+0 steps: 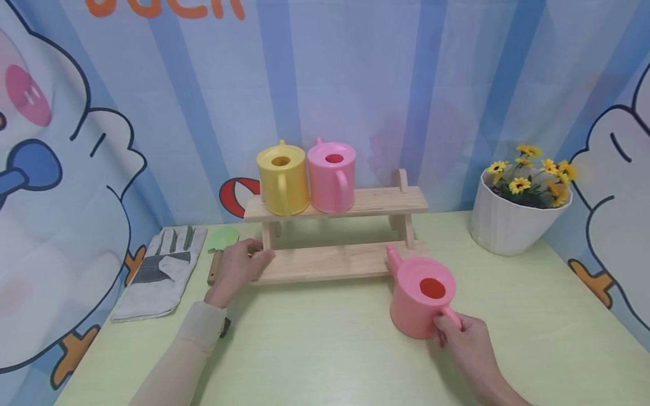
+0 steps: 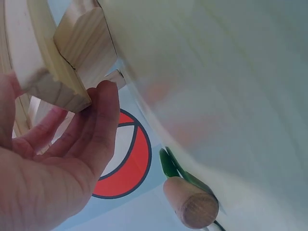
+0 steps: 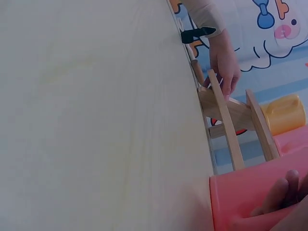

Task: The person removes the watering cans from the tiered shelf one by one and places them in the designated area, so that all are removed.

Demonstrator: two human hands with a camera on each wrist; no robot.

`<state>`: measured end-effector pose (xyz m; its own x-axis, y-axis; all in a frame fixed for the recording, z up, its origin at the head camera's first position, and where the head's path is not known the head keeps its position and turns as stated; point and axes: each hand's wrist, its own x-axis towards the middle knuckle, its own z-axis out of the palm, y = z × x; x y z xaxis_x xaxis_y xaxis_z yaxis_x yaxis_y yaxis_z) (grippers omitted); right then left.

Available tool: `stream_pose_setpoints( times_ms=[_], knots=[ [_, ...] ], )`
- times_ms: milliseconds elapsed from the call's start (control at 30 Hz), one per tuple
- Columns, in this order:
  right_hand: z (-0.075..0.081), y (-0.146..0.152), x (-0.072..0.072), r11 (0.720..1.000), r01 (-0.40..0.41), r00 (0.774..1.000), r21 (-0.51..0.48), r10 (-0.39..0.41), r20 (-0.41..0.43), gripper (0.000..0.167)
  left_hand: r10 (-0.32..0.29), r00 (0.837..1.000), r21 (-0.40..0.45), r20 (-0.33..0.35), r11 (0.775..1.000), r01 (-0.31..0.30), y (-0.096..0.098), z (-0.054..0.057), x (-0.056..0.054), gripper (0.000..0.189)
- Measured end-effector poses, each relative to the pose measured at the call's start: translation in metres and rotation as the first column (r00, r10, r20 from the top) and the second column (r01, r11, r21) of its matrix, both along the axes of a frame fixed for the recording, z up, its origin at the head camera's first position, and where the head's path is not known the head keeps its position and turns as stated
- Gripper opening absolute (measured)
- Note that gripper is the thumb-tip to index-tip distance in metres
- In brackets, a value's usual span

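Head: held can (image 1: 412,303), cropped orange lettering (image 1: 144,10)

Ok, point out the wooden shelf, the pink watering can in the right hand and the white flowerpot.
Wooden shelf (image 1: 330,263): head view, bare middle of its lower board.
Held pink watering can (image 1: 413,307): head view, side of its body.
White flowerpot (image 1: 513,220): head view, outer wall.

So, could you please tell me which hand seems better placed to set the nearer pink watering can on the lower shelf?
Probably the right hand: it grips the watering can by its handle, near the right end of the lower shelf. The left hand holds that shelf's left end.
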<state>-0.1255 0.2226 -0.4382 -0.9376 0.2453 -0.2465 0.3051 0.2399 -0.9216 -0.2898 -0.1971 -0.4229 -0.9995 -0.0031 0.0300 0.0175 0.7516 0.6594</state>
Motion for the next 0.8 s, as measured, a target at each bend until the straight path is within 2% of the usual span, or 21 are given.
stream_pose_setpoints(
  times_ms=[133,233,367,467,633,800],
  knots=[
    [0.002,0.003,0.001,0.999,-0.010,1.000,0.048,0.008,0.028,0.025,-0.006,1.000,-0.007,0.000,1.000,0.006,-0.004,-0.001,0.002,0.053],
    [0.002,0.007,0.005,0.995,-0.003,1.000,0.097,0.003,0.004,0.024,0.015,1.000,-0.033,-0.004,0.999,-0.015,-0.007,-0.002,0.003,0.055],
    [0.004,0.013,0.013,0.987,0.022,0.999,0.161,-0.017,-0.029,0.031,0.023,1.000,-0.042,-0.007,0.999,-0.023,-0.011,-0.003,0.005,0.057],
    [0.010,0.015,0.016,0.975,0.052,0.997,0.215,-0.041,-0.058,0.040,-0.001,1.000,0.000,-0.010,1.000,0.001,-0.014,-0.003,0.008,0.056],
    [0.029,0.013,0.013,0.956,0.119,0.980,0.267,-0.071,-0.184,0.043,-0.020,1.000,0.066,0.008,0.998,0.019,-0.017,-0.003,0.011,0.056],
    [0.053,0.010,0.004,0.952,0.135,0.954,0.274,-0.050,-0.295,0.039,-0.021,0.999,0.128,0.050,0.992,0.014,-0.019,-0.003,0.014,0.058]
  ],
)
